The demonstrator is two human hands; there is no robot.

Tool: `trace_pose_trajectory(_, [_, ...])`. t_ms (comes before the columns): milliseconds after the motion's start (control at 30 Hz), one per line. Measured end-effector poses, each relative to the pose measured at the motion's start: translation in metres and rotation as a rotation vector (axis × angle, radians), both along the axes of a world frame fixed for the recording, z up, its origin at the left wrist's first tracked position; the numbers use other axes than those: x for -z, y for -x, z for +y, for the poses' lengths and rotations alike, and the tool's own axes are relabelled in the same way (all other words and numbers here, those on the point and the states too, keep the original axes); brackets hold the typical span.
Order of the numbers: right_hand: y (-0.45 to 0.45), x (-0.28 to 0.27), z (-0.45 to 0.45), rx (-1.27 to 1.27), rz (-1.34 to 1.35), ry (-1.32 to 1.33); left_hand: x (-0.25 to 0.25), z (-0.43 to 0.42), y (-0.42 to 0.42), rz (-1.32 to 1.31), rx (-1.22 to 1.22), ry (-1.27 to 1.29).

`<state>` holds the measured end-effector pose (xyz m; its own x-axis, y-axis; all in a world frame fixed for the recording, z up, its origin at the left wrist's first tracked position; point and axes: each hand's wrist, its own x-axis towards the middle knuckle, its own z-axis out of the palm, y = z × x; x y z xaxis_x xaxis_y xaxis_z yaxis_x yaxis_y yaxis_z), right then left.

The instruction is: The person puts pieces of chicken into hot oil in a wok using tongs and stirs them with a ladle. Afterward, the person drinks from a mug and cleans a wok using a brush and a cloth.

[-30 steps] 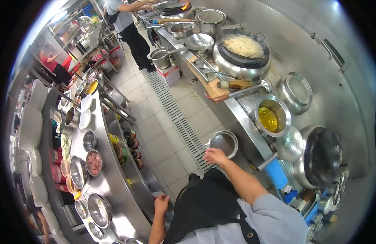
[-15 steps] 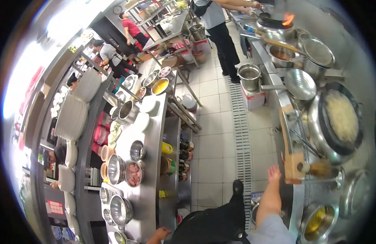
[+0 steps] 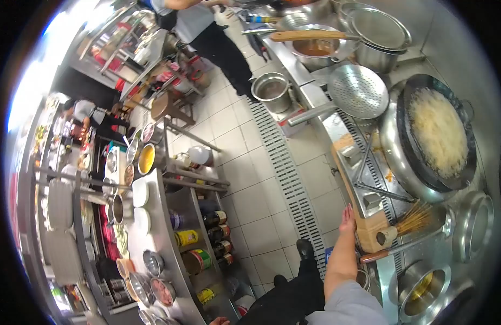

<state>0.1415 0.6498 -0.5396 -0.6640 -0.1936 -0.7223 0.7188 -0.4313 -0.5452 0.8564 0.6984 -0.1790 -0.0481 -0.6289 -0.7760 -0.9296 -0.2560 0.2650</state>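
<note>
My right hand (image 3: 347, 219) is stretched forward with its fingers extended and nothing in it, beside the wooden board (image 3: 372, 230) on the stove's edge. Close to it lie a bamboo brush (image 3: 410, 219) and a ladle with a wooden handle (image 3: 376, 256). Beyond, pale food (image 3: 437, 132) bubbles in a wok (image 3: 408, 105). Only a small part of my left hand (image 3: 220, 321) shows at the bottom edge, near the steel counter; its grip is hidden.
A perforated strainer (image 3: 359, 92) and a pot of reddish liquid (image 3: 315, 47) sit along the stove. Another person (image 3: 199, 27) stands ahead at the stove. Bowls, including one of raw meat (image 3: 162, 291), line the left counter. A floor drain (image 3: 285, 168) runs between.
The view has moved forward along the aisle and turned. The bubbling wok and strainer are closer. My right arm reaches further forward, and my left hand has mostly left the view.
</note>
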Motion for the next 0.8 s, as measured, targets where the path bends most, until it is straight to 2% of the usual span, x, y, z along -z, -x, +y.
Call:
trace_pose_trajectory(33, [-0.001, 0.002, 0.000, 0.005, 0.003, 0.000, -0.005, -0.002, 0.009, -0.010, -0.272, -0.083])
trace_pose_trajectory(67, [-0.002, 0.004, 0.000, 0.008, -0.003, -0.010, -0.011, -0.007, 0.019, -0.007, -0.311, -0.103])
trace_pose_trajectory(167, [-0.003, -0.004, -0.004, 0.031, -0.014, -0.033, -0.076, -0.043, 0.099, -0.175, -0.163, -0.138])
trace_pose_trajectory(300, [-0.002, -0.014, -0.011, 0.116, -0.067, -0.044, -0.068, -0.046, 0.093, -0.066, -0.081, -0.127])
trace_pose_trajectory(467, [-0.002, -0.013, -0.008, 0.162, -0.084, -0.024, -0.091, -0.054, 0.126, -0.105, -0.266, -0.188])
trace_pose_trajectory(633, [-0.002, -0.040, -0.014, 0.124, -0.103, -0.049, -0.075, -0.045, 0.100, -0.056, -0.234, -0.140])
trace_pose_trajectory(800, [-0.003, -0.044, -0.015, 0.079, -0.085, -0.052, -0.089, -0.045, 0.121, -0.037, -0.206, -0.117])
